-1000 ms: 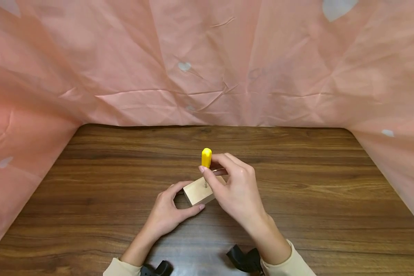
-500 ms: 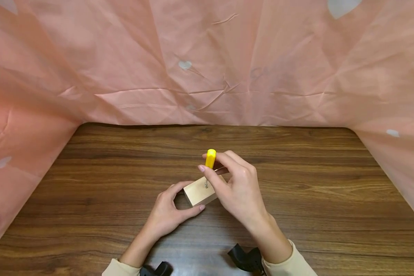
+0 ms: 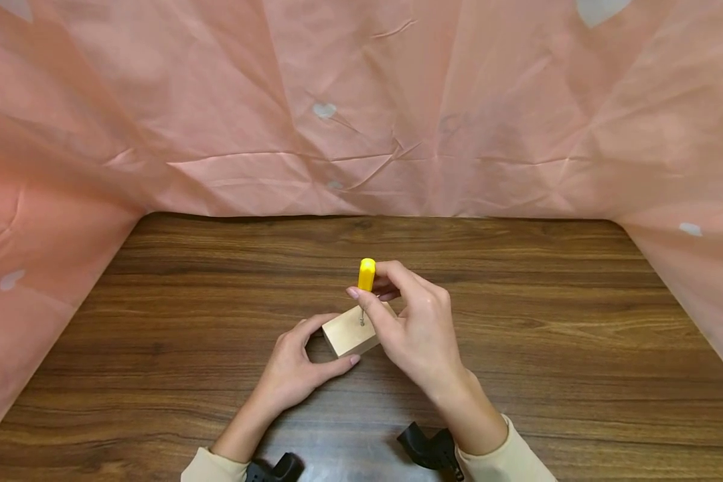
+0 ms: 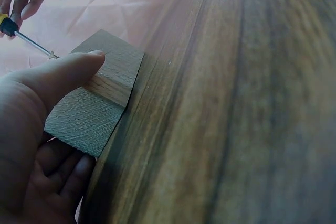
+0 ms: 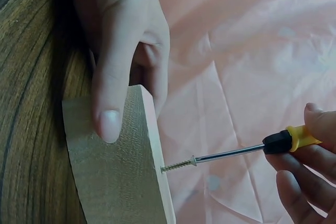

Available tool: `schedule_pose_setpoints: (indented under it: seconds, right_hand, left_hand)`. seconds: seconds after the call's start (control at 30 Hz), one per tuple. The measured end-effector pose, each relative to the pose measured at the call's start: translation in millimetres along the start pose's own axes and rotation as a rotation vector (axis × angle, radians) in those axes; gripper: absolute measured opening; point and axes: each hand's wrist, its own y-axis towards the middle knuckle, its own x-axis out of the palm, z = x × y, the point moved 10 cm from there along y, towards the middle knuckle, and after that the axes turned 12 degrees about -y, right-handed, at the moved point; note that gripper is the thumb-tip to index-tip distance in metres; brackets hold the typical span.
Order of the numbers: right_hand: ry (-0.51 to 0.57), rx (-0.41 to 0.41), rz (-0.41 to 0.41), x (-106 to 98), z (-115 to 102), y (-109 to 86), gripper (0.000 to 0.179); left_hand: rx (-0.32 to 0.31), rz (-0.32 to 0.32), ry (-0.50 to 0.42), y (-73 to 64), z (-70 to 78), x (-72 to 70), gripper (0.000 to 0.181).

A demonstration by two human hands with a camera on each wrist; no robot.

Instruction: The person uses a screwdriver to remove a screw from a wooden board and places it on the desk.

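A pale wooden block (image 3: pixel 345 333) rests on the table, its left end gripped between the thumb and fingers of my left hand (image 3: pixel 292 365). From its top face stands a screw (image 5: pixel 178 166), the tip in the wood and most of the thread showing. A screwdriver (image 3: pixel 367 274) with a yellow and black handle meets the screw head with its metal shaft. My right hand (image 3: pixel 418 328) pinches that handle between thumb and fingers above the block. In the left wrist view, the left thumb (image 4: pixel 68 74) lies along the block's side. The right hand hides the block's right end in the head view.
The wood-grain table (image 3: pixel 548 321) extends around both hands. Pink cloth (image 3: pixel 361 107) with pale hearts hangs at the back and both sides. Black wrist mounts (image 3: pixel 428 447) sit by the cream sleeves (image 3: pixel 506 458) at the front.
The screwdriver handle first leaned to the right, then came slightly more upright, while the right fingers shifted around it. The left hand and the block have stayed nearly in place.
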Motion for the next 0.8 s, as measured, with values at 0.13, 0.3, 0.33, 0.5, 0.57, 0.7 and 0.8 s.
schedule_pose_setpoints:
  seconds: [0.13, 0.3, 0.33, 0.5, 0.57, 0.7, 0.8]
  right_hand:
    - [0.000, -0.033, -0.008, -0.6, -1.7, 0.3, 0.016]
    - [0.013, -0.036, -0.053, 1.3, -1.2, -0.2, 0.015]
    - [0.017, -0.027, -0.062, 2.3, -0.3, -0.4, 0.015]
    - [0.024, 0.025, -0.061, 3.0, 3.9, -0.6, 0.021]
    - [0.038, 0.032, -0.051, 2.3, 4.6, -0.3, 0.026]
    - [0.070, 0.009, -0.037, 2.3, 2.4, -0.3, 0.028]
    - [0.066, -0.005, -0.029, 2.5, 1.4, -0.9, 0.025]
  left_hand:
    - [-0.004, 0.001, 0.001, 0.0, 0.4, -0.2, 0.059]
    - [-0.013, 0.002, 0.005, -0.8, -0.2, -0.1, 0.060]
    - [-0.011, 0.002, 0.006, -0.9, -0.2, 0.0, 0.059]
    - [-0.008, 0.003, 0.013, -2.1, -1.0, 0.9, 0.059]
    - [-0.013, 0.004, 0.016, -2.2, -1.5, 0.9, 0.059]
    - [-0.010, 0.005, 0.022, -1.5, -0.7, 0.7, 0.060]
    - [0.003, 0.003, 0.027, -0.5, 0.9, 0.7, 0.060]
